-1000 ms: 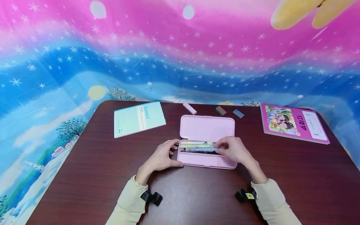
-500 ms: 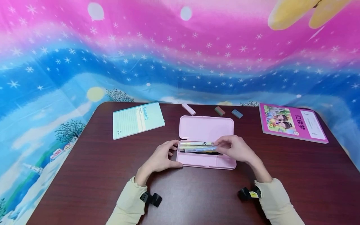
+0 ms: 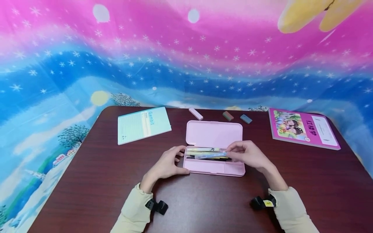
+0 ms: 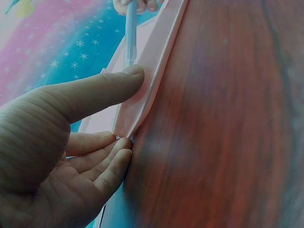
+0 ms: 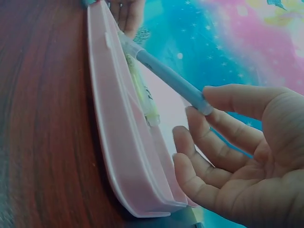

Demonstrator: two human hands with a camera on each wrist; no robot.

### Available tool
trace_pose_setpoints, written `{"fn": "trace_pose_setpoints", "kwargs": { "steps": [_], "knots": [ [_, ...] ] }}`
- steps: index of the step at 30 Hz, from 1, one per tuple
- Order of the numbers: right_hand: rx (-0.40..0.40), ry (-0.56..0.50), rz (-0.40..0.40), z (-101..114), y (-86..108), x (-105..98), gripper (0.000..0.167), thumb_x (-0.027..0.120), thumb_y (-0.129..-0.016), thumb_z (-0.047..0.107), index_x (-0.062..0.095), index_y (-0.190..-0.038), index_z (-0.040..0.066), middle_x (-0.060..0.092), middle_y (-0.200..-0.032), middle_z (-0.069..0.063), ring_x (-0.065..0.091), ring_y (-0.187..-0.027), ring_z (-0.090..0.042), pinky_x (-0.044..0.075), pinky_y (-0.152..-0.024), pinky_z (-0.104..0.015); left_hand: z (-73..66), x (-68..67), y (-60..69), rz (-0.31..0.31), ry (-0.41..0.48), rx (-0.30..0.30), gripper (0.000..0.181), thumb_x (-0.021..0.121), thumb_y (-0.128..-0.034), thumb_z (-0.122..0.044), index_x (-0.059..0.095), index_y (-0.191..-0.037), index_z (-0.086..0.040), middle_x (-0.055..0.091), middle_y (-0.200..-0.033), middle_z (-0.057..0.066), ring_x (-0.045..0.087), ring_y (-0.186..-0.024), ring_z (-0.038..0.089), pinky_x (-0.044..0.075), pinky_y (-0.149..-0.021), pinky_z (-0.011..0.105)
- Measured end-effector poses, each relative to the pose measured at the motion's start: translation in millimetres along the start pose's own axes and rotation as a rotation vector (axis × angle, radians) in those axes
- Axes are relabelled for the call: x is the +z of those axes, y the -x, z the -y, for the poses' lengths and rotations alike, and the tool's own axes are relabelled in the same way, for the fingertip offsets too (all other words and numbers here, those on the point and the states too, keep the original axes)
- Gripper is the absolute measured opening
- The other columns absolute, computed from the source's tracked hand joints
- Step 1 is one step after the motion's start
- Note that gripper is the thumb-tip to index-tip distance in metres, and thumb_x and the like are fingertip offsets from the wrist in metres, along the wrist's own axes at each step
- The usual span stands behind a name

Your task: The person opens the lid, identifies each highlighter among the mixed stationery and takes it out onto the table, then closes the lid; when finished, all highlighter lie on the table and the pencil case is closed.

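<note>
A pink pencil case [image 3: 205, 166] lies on the table with its lid folded back. My left hand [image 3: 166, 162] grips the case's left end, thumb at the near corner and fingers around the far side. With thumb and index finger, my right hand [image 3: 249, 155] pinches the end of a light blue pen [image 5: 171, 80] that has a clear cap. In the right wrist view the pen slants, its held end raised above the case and its capped end low over the long compartment. A yellow highlighter [image 5: 142, 95] and a black pen [image 3: 228, 159] lie in that compartment.
Behind the case lie a pink eraser [image 3: 196, 113], a green-and-brown eraser [image 3: 228, 116] and a blue-grey eraser [image 3: 246, 118]. A pale green notebook [image 3: 140, 127] is at back left, a pink book [image 3: 304, 128] at back right. A printed cloth hangs behind the table.
My right hand has shifted a little to the right, drawing the light blue pen along with it. The left hand has stayed at the case's left end.
</note>
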State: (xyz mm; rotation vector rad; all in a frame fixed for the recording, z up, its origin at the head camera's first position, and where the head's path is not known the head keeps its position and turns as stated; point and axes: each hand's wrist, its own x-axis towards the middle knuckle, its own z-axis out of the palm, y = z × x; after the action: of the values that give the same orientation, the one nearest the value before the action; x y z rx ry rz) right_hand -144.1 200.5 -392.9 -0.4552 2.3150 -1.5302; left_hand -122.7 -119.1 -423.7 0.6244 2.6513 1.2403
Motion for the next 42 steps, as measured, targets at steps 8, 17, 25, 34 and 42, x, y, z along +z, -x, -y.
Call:
{"fn": "trace_pose_setpoints", "kwargs": {
  "steps": [8, 17, 25, 34, 42],
  "knots": [
    [0.01, -0.128, -0.101, 2.1, 4.8, -9.4, 0.024, 0.068, -0.088, 0.007, 0.064, -0.102, -0.012, 0.068, -0.089, -0.019, 0.066, -0.08, -0.021, 0.055, -0.075, -0.031, -2.3, 0.5, 0.1, -0.001, 0.004, 0.004, 0.078, 0.088, -0.0667, -0.02, 0.05, -0.132, -0.003, 0.057, -0.118, 0.009, 0.057, -0.101, 0.019, 0.051, -0.081, 0.029],
    [-0.001, -0.178, -0.168, 0.4, 13.3, -20.8, 0.024, 0.067, -0.089, 0.009, 0.062, -0.102, -0.01, 0.068, -0.087, -0.001, 0.065, -0.081, -0.012, 0.055, -0.077, -0.028, -2.8, 2.3, -1.8, 0.005, 0.012, 0.011, 0.078, 0.088, -0.0665, -0.018, 0.049, -0.132, -0.002, 0.057, -0.12, 0.01, 0.057, -0.101, 0.019, 0.052, -0.081, 0.029],
    [-0.045, -0.283, -0.184, -7.2, 20.8, -33.2, 0.009, 0.063, -0.091, 0.003, 0.067, -0.099, -0.001, 0.067, -0.09, 0.0, 0.066, -0.082, -0.011, 0.056, -0.075, -0.027, -3.3, 1.6, -1.9, 0.012, 0.017, -0.003, 0.076, 0.088, -0.0668, -0.019, 0.05, -0.131, -0.003, 0.057, -0.117, 0.009, 0.057, -0.101, 0.019, 0.052, -0.081, 0.029],
    [-0.049, -0.395, -0.195, -15.4, 34.8, -57.0, 0.011, 0.059, -0.093, 0.002, 0.069, -0.098, 0.005, 0.067, -0.092, 0.0, 0.068, -0.08, -0.015, 0.055, -0.076, -0.025, -1.6, 0.3, -1.3, 0.006, 0.002, -0.009, 0.078, 0.088, -0.0668, -0.019, 0.049, -0.132, -0.002, 0.057, -0.118, 0.01, 0.057, -0.102, 0.02, 0.052, -0.081, 0.029],
    [-0.042, -0.436, -0.207, -29.1, 49.5, -76.1, 0.015, 0.056, -0.094, 0.0, 0.068, -0.103, 0.0, 0.066, -0.096, 0.0, 0.068, -0.083, -0.015, 0.055, -0.077, -0.024, -1.9, 1.5, -0.7, 0.002, 0.001, -0.014, 0.077, 0.088, -0.0668, -0.019, 0.049, -0.132, -0.003, 0.057, -0.117, 0.009, 0.057, -0.102, 0.019, 0.051, -0.082, 0.03]
  ]
}}
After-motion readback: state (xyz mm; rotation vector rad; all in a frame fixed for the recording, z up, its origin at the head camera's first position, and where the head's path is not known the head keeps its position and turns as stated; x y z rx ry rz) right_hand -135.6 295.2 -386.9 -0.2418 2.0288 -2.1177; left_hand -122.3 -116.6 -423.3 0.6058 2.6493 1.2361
